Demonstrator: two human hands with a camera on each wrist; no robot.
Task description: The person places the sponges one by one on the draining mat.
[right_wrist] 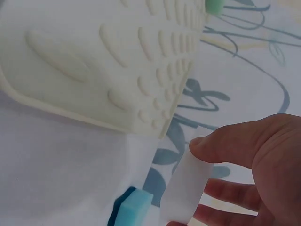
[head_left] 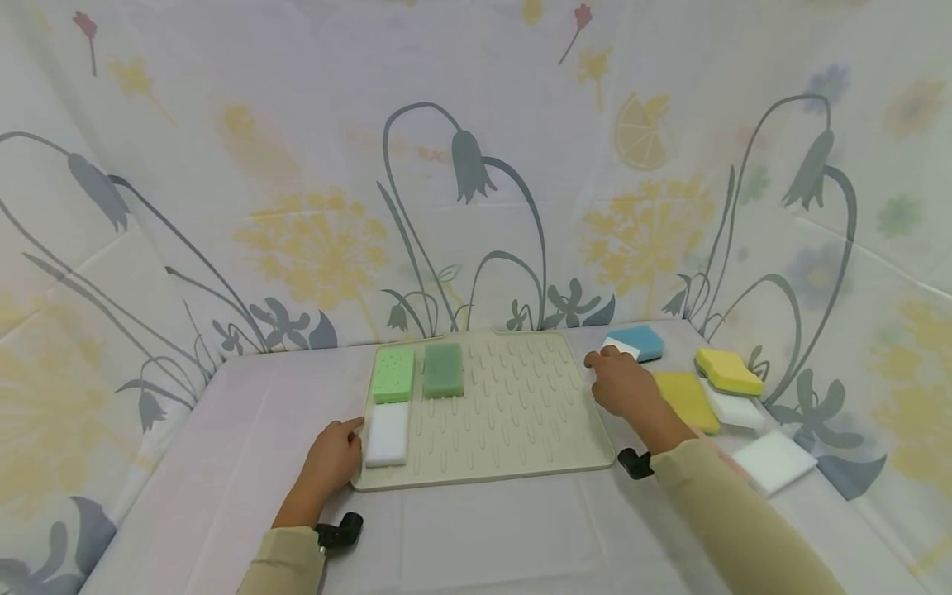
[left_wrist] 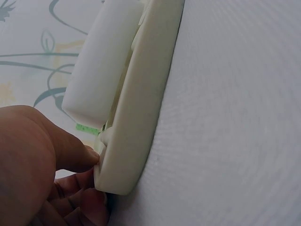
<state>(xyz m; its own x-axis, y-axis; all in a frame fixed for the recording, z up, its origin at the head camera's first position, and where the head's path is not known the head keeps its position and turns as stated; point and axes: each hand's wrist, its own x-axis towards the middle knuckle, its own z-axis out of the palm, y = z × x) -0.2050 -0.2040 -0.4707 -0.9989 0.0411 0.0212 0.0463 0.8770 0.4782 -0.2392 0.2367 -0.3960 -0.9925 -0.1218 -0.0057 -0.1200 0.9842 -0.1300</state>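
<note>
A beige ridged drying mat point(head_left: 513, 430) lies on the table. My left hand point(head_left: 330, 454) is at its left edge; in the left wrist view, thumb and fingers pinch the raised rim point(left_wrist: 136, 108). My right hand point(head_left: 626, 384), beyond the mat's right edge, holds a white sponge point(right_wrist: 186, 190) between thumb and fingers. Along the mat's left side, a light green sponge point(head_left: 393, 375) sits behind another white sponge point(head_left: 387, 435). To the right of the light green one is a darker green sponge point(head_left: 443, 370).
Behind the right hand lies a blue sponge point(head_left: 641, 341) with a dark underside. Farther right are a yellow sponge point(head_left: 729, 372), a flat yellow sponge point(head_left: 686, 402) and a white block point(head_left: 775, 461). A pink piece shows partly behind the right sleeve. Flower-patterned cloth hangs behind the table.
</note>
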